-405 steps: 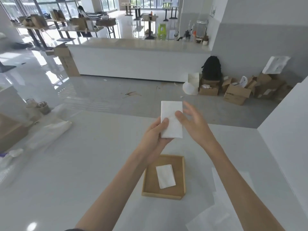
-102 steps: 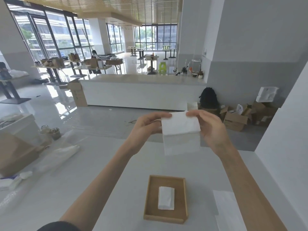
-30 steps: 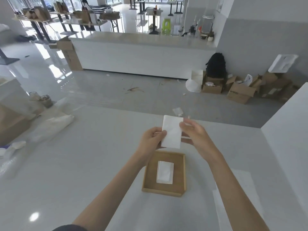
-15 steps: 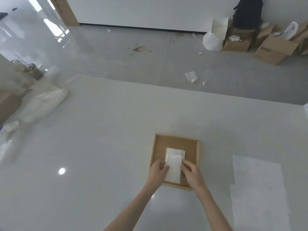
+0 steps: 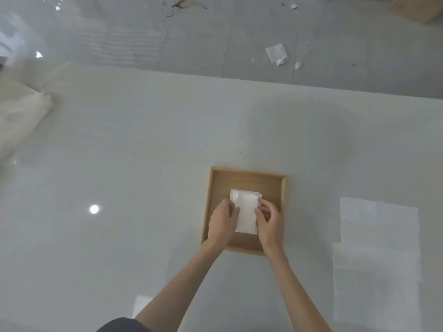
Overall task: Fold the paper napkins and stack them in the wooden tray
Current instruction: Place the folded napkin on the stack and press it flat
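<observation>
Nearest me, a dark sleeve (image 5: 119,325) shows at the bottom edge, and both bare forearms reach forward over the white table (image 5: 119,164). My left hand (image 5: 221,222) and right hand (image 5: 269,224) meet over the wooden tray (image 5: 247,174), each pinching a long side of the folded napkin (image 5: 245,215) between thumb and fingertips. The napkin sits low inside the tray, over the stack of folded napkins (image 5: 233,193), whose edges peek out at its far end; I cannot tell whether it rests on them. The hands cover the near part of the tray floor.

To the right of the tray, well apart, flat unfolded napkins (image 5: 378,248) lie on the table. At the far left edge sits a crumpled plastic bag (image 5: 21,116).

Beyond the table edge, on the grey floor (image 5: 143,32), lie a scrap of paper (image 5: 276,53) and the corner of a cardboard box (image 5: 417,7).
</observation>
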`<state>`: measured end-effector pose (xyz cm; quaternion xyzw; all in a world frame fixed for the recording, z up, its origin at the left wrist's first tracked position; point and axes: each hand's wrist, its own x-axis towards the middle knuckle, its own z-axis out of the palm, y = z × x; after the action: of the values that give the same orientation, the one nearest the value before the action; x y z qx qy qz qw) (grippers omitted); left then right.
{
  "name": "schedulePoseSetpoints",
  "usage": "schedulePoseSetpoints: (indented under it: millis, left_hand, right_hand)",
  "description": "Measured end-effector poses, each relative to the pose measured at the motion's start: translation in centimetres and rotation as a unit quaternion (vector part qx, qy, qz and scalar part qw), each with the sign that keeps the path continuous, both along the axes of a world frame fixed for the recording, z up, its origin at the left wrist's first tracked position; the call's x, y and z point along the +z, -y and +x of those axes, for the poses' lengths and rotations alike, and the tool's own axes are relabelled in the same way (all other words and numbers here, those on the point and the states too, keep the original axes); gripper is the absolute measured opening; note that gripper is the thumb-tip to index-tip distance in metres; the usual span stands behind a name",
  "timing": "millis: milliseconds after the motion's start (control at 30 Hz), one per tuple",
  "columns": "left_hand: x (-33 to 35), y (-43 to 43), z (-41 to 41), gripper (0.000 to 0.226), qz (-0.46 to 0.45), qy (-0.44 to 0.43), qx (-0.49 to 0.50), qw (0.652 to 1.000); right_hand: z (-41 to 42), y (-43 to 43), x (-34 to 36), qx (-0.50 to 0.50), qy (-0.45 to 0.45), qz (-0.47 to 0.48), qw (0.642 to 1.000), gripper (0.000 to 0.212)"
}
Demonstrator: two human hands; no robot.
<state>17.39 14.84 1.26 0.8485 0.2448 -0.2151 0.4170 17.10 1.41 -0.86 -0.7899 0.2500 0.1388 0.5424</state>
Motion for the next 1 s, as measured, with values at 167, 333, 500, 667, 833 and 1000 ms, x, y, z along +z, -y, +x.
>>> schedulePoseSetpoints:
  millis: [167,333,500,667,833,1000]
  left_hand:
    - [-0.7,0.2,-0.1,0.01,0.024,-0.001,-0.005,1.0]
    - [-0.3,-0.1,-0.4,0.015,0.079,0.04,-0.042,0.995]
    - [-0.9,-1.1,-1.3,0.049,0.079,0.099,-0.197,0.972]
    - [-1.8,-1.4,-1.7,0.06,0.074,0.079,-0.264,0.958]
    - [-2.5,-1.4,-1.5,0.061,0.094,0.098,-0.265,0.955]
    - [-2.7,-1.4,-1.7,0.07,0.15,0.065,-0.3,0.94]
  right_hand:
    - [0.0,0.0,-0.6,0.02,0.011,-0.026,0.999,0.027]
    - [-0.7,0.6,-0.2,0.086,0.082,-0.094,0.988,0.033]
    - [-1.9,2.0,0.0,0.191,0.139,-0.12,0.964,0.037]
    - [-2.3,1.8,-0.5,0.273,0.131,-0.169,0.938,0.049]
    - [-2.5,1.7,-1.3,0.287,0.13,-0.188,0.93,0.054]
    - [-3.3,1.0,-2.2,0.295,0.145,-0.318,0.889,0.063]
